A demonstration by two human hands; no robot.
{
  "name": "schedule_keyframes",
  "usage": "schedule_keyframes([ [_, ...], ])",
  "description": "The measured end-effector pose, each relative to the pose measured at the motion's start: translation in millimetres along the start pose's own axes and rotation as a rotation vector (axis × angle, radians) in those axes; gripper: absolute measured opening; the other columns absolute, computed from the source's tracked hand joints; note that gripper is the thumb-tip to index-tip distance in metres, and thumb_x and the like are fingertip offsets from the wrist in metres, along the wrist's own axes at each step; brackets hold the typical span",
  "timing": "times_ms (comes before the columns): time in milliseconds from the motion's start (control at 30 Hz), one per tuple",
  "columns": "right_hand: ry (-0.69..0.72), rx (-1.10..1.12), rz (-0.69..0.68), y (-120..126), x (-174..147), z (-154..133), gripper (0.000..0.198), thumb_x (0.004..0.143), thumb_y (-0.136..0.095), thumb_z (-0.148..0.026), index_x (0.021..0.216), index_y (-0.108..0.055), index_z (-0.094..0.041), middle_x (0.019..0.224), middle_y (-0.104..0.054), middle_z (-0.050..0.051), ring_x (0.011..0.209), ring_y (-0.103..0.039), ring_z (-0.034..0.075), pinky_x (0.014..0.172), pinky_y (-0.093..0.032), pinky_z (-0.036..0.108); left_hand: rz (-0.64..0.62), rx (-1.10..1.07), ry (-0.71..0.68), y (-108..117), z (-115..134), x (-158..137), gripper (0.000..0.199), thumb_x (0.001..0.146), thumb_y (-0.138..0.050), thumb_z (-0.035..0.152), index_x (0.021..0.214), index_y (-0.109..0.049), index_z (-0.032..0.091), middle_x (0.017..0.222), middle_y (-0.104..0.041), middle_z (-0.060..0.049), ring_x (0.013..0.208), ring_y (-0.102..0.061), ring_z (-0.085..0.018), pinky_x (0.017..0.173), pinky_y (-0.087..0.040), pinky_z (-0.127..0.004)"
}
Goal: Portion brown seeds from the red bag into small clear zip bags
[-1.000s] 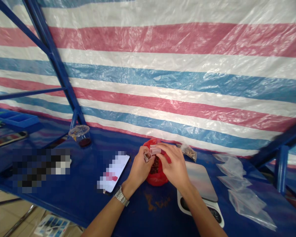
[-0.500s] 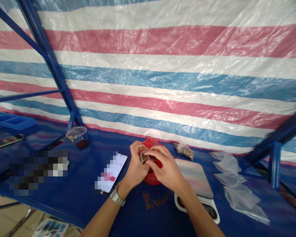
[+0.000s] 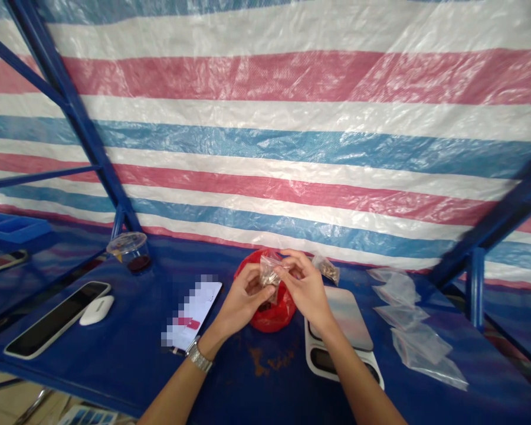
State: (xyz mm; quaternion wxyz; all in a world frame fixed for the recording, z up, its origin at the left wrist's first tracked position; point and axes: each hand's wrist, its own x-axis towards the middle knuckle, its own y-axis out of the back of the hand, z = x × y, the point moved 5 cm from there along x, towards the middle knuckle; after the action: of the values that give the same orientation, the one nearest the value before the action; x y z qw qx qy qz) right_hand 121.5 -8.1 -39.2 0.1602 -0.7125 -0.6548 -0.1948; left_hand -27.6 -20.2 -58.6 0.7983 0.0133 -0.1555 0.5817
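Note:
Between both hands is a small clear zip bag (image 3: 269, 267) with light brown bits inside. My left hand (image 3: 246, 295), a metal watch on its wrist, pinches the bag's left side with thumb and fingers. My right hand (image 3: 306, 286) grips the bag's top right edge. Both hands are above a red plastic bag (image 3: 272, 321), which stands open on the blue table; dark contents show a little inside it. Right of it lies a kitchen scale (image 3: 349, 319) with a metal plate, partly covered by my right forearm. A filled clear bag (image 3: 328, 271) rests behind the scale.
Several flat zip bags (image 3: 425, 342) lie right of the scale. To the left are a lit phone (image 3: 199, 316), a dark phone (image 3: 57, 319), a white earbud case (image 3: 97, 310) and a lidded plastic cup (image 3: 133, 254). Brown powder (image 3: 265, 361) marks the table front.
The small bag has come up into clearer view between my hands, over the red bag. My fingers have shifted along its top. The camera view has moved slightly right.

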Motion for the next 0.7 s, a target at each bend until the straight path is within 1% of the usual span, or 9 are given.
schedule_keyframes([
  [100, -0.016, 0.067, -0.049, -0.6, 1.4, 3.0, 0.037, 0.084, -0.077, -0.038, 0.117, -0.066, -0.024, 0.091, -0.073, 0.003, 0.083, -0.072, 0.020, 0.079, -0.060, 0.033, 0.058, -0.007, -0.036, 4.2, -0.5, 1.8, 0.038, 0.081, -0.082, 0.035, 0.109, -0.061, 0.019, 0.106, -0.073, -0.008, 0.105, -0.070, -0.024, 0.094, -0.053, -0.035],
  [233, -0.045, 0.073, -0.123, -5.9, -0.4, 4.0, 0.034, 0.085, -0.077, -0.038, 0.114, -0.069, -0.023, 0.098, -0.075, 0.004, 0.091, -0.073, 0.021, 0.087, -0.059, 0.035, 0.150, 0.029, -0.042, 11.9, -1.0, 2.7, 0.038, 0.077, -0.085, 0.030, 0.108, -0.065, 0.019, 0.106, -0.074, -0.006, 0.104, -0.069, -0.023, 0.094, -0.052, -0.033],
  [300, -0.073, 0.059, -0.119, -6.5, -1.3, 6.0, 0.030, 0.086, -0.076, -0.039, 0.110, -0.071, -0.022, 0.100, -0.076, 0.005, 0.093, -0.073, 0.022, 0.089, -0.058, 0.035, 0.150, 0.089, -0.053, 12.8, 0.8, 2.6, 0.038, 0.078, -0.084, 0.030, 0.109, -0.066, 0.019, 0.106, -0.074, -0.006, 0.103, -0.069, -0.022, 0.094, -0.051, -0.032],
  [400, -0.106, 0.020, -0.099, -4.1, -1.5, 11.0, 0.029, 0.088, -0.074, -0.041, 0.110, -0.070, -0.022, 0.097, -0.076, 0.005, 0.092, -0.073, 0.023, 0.085, -0.058, 0.034, 0.083, 0.172, -0.036, 10.6, 2.2, 2.0, 0.033, 0.085, -0.077, 0.038, 0.111, -0.067, 0.018, 0.104, -0.075, -0.006, 0.099, -0.069, -0.022, 0.090, -0.052, -0.032],
  [467, -0.100, -0.059, -0.105, -1.1, -0.8, 13.7, 0.030, 0.090, -0.071, -0.041, 0.113, -0.069, -0.023, 0.096, -0.076, 0.005, 0.088, -0.073, 0.023, 0.079, -0.057, 0.033, 0.059, 0.225, -0.011, 11.4, 1.3, 2.0, 0.031, 0.090, -0.070, 0.041, 0.110, -0.068, 0.018, 0.101, -0.075, -0.006, 0.093, -0.069, -0.021, 0.085, -0.052, -0.031],
  [500, -0.087, -0.127, -0.104, 1.2, -0.3, 14.3, 0.029, 0.092, -0.068, -0.041, 0.115, -0.068, -0.023, 0.096, -0.076, 0.005, 0.087, -0.072, 0.023, 0.078, -0.056, 0.034, 0.066, 0.258, 0.001, 13.4, 0.3, 2.2, 0.029, 0.091, -0.068, 0.042, 0.108, -0.068, 0.018, 0.098, -0.075, -0.005, 0.090, -0.069, -0.020, 0.082, -0.052, -0.030],
  [567, -0.040, -0.311, -0.078, 7.4, 1.2, 13.6, 0.026, 0.097, -0.061, -0.039, 0.117, -0.068, -0.023, 0.099, -0.076, 0.005, 0.087, -0.072, 0.023, 0.080, -0.054, 0.035, 0.106, 0.324, 0.022, 19.9, -2.7, 3.4, 0.026, 0.089, -0.069, 0.040, 0.102, -0.069, 0.018, 0.092, -0.074, -0.004, 0.084, -0.068, -0.019, 0.078, -0.052, -0.029],
  [633, 0.027, -0.506, -0.072, 12.2, 2.2, 10.6, 0.024, 0.100, -0.057, -0.035, 0.118, -0.069, -0.023, 0.100, -0.077, 0.006, 0.091, -0.071, 0.023, 0.085, -0.051, 0.037, 0.156, 0.377, 0.040, 27.5, -6.9, 4.9, 0.022, 0.087, -0.069, 0.036, 0.098, -0.070, 0.018, 0.088, -0.074, -0.004, 0.081, -0.068, -0.019, 0.076, -0.051, -0.029],
  [700, 0.107, -0.645, -0.174, 10.7, 1.5, 7.7, 0.020, 0.100, -0.059, -0.032, 0.114, -0.071, -0.024, 0.104, -0.078, 0.006, 0.097, -0.070, 0.024, 0.090, -0.047, 0.039, 0.214, 0.424, 0.038, 34.5, -10.4, 6.1, 0.020, 0.086, -0.067, 0.032, 0.099, -0.071, 0.018, 0.091, -0.075, -0.004, 0.084, -0.069, -0.020, 0.078, -0.052, -0.029],
])
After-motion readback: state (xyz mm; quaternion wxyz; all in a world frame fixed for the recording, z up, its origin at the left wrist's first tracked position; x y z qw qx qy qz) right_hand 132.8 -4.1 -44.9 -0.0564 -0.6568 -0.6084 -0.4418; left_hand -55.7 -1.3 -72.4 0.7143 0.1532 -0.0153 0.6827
